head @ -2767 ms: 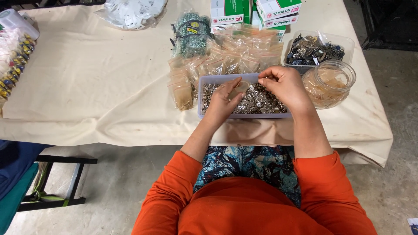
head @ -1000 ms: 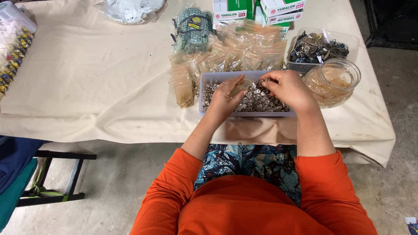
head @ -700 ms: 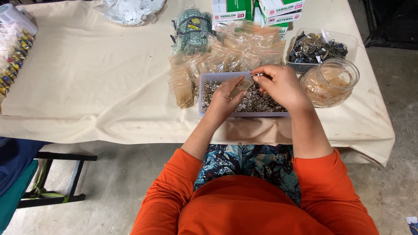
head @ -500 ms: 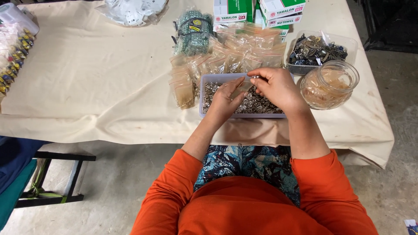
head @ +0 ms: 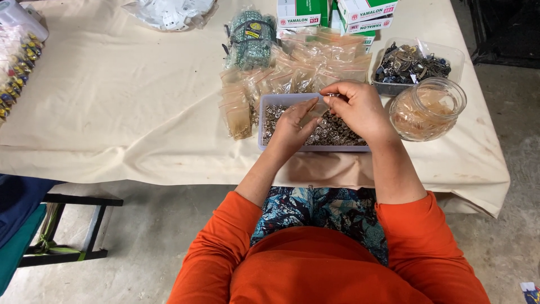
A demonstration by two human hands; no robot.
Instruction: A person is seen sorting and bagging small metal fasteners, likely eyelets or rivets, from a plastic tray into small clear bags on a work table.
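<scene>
Fingers (head: 331, 93) of the right hand (head: 360, 110) pinched on a tiny metal piece, too small to identify, lifted just above the tray (head: 270, 100) — higher and nearer the far rim than a moment ago, when buried low in the pile. Left hand (head: 292, 125) close beside, fingers curled on what looks like a small clear bag (head: 316, 107), raised a little to meet the right — apparently one piece picked and on its way into the bag. Below both, small silvery parts (head: 337, 132) heaped in the tray. Just beyond, a spread of little bags (head: 306, 70); to the right, a glass jar (head: 428, 108) and a tub of darker metal bits (head: 413, 61). Farther back on the cloth-covered bench (head: 124, 95), green-and-white boxes (head: 332, 12).
</scene>
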